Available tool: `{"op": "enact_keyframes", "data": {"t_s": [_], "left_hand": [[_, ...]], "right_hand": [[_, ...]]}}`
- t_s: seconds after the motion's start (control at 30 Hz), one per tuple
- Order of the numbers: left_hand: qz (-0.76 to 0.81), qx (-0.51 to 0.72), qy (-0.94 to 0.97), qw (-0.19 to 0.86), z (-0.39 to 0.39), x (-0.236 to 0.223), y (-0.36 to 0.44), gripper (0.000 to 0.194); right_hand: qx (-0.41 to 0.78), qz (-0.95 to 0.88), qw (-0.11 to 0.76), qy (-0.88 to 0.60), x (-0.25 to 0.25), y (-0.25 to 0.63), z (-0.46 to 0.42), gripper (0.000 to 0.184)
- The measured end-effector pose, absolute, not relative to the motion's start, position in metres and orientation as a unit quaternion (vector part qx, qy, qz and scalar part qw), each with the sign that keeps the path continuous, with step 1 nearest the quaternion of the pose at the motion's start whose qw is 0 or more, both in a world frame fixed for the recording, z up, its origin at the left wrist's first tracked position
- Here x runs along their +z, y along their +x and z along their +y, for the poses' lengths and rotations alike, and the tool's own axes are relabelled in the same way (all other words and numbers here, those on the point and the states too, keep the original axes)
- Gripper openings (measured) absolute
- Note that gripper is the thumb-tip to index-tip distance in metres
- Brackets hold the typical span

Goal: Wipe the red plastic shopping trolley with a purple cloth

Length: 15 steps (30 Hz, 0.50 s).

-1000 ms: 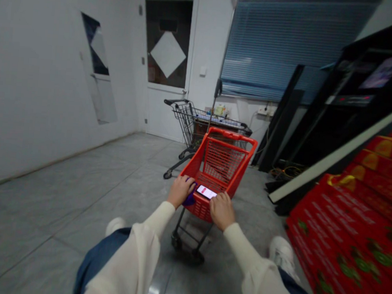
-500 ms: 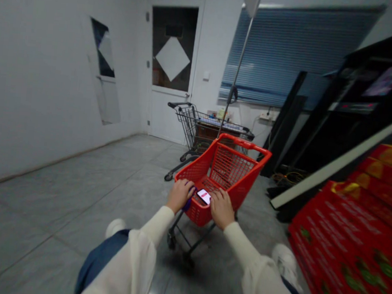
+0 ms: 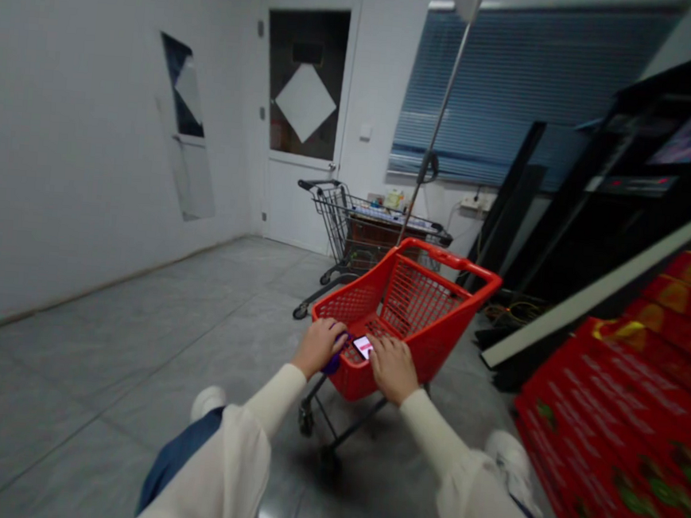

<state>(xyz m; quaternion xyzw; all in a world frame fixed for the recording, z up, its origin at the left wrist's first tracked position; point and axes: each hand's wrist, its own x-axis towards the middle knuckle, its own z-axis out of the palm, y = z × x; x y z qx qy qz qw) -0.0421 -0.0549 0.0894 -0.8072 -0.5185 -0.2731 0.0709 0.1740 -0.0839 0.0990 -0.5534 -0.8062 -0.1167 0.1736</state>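
Observation:
A red plastic shopping cart (image 3: 424,329) stands in front of me, its narrow end toward me. My left hand (image 3: 319,345) is closed over the left of the near rim, fingers curled inward. Something purple (image 3: 332,362) shows right beside its fingers; I cannot make out what it is. On the right side of the same rim, my right hand (image 3: 394,366) is closed, with its fingertips bent into the basket. Between the hands is a phone (image 3: 363,347) with a lit white and pink screen, its right end near my right fingers. The undersides of both grips are hidden.
A dark wire shopping cart (image 3: 337,218) with goods stands behind the red one, near a white door (image 3: 299,199). A thin pole (image 3: 437,122) rises behind the red basket. Red printed cartons (image 3: 612,440) and a leaning pale board (image 3: 556,319) are at right. My shoes flank the cart.
The far end of the red cart has swung to the right, and the pole has shifted right with it. Both hands stay on the near rim.

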Motion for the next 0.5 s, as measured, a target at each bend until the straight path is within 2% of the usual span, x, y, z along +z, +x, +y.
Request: {"op": "enact_keyframes", "data": {"t_s": [0.13,0.37,0.5], "left_hand": [[-0.470,-0.276,-0.836,0.062,-0.065,0.086,-0.037,0.025],[-0.564,-0.334,-0.754,0.051,-0.060,0.086,-0.030,0.025],[-0.535,-0.308,-0.785,0.049,-0.076,0.086,-0.016,0.025]], "right_hand": [[-0.121,-0.797,0.175,-0.565,0.106,0.192,-0.070,0.042],[-0.145,-0.770,0.150,-0.603,0.106,0.172,-0.073,0.038],[-0.155,-0.748,0.147,-0.629,0.109,0.157,-0.076,0.034]]}}
